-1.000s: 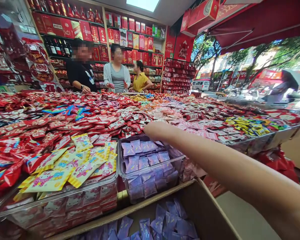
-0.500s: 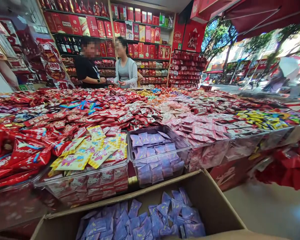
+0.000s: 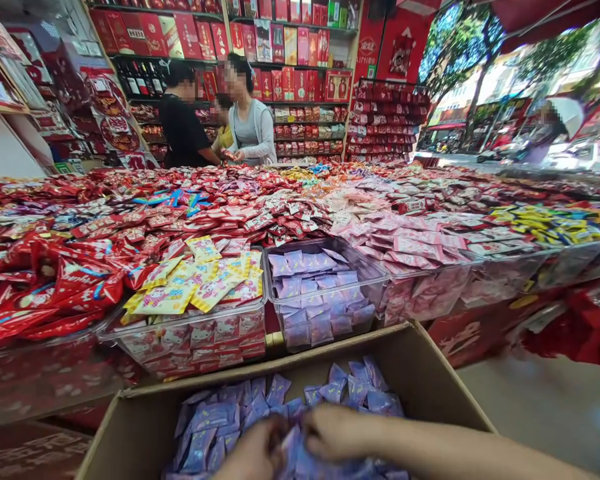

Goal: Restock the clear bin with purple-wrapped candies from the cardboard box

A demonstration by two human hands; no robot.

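A cardboard box in front of me holds a loose heap of small purple packets. Both hands reach down into it, close together near its front. My left hand has its fingers curled in among the packets, slightly smeared by motion. Facing it, my right hand also has curled fingers, closed on purple packets; how many is hidden. More packets lie between and below the hands. Just beyond the box, a clear plastic bin holds the same purple packets in layered rows.
Beside the bin stands one with yellow packets; large red packets lie further left. Pink packets fill the right. Behind the wide candy display are two people, another partly hidden, and shelves of red boxes.
Both my hands have come into view and reached into the box among the purple packets. The view has shifted slightly. The people behind the display have changed posture.
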